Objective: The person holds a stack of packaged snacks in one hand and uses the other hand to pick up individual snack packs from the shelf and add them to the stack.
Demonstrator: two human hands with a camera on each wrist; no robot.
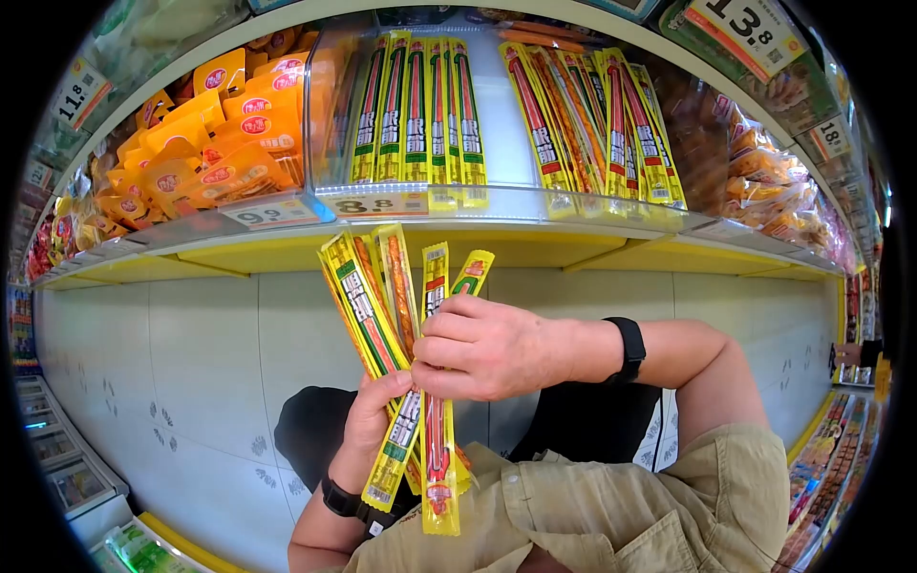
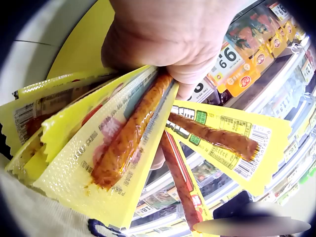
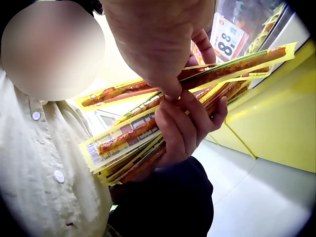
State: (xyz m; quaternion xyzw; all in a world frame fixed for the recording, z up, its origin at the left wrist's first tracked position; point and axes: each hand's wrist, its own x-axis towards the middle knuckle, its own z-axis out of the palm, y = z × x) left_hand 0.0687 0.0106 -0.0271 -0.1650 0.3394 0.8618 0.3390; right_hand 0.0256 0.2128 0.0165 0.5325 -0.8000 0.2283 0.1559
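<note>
My left hand (image 1: 366, 420) grips a fanned bundle of long yellow snack-stick packets (image 1: 361, 310), each a thin reddish-brown stick in a printed wrapper. Above the bundle's lower half, my right hand (image 1: 487, 349) holds a snack-stick packet (image 1: 438, 454) that crosses the others, its fingers curled over the middle. Another packet (image 1: 471, 272) pokes out beyond the right knuckles. The left wrist view has packet ends (image 2: 131, 143) spreading from under the left palm. In the right wrist view, left fingers (image 3: 185, 123) wrap the bundle, and the right fingertips meet them there.
Ahead is a shelf bin with upright rows of similar yellow packets (image 1: 415, 115) and a second group (image 1: 592, 124) to the right. Orange snack bags (image 1: 224, 134) fill the left side. A clear shelf lip (image 1: 611, 212) carries price tags, with a yellow base panel (image 1: 573, 250) below.
</note>
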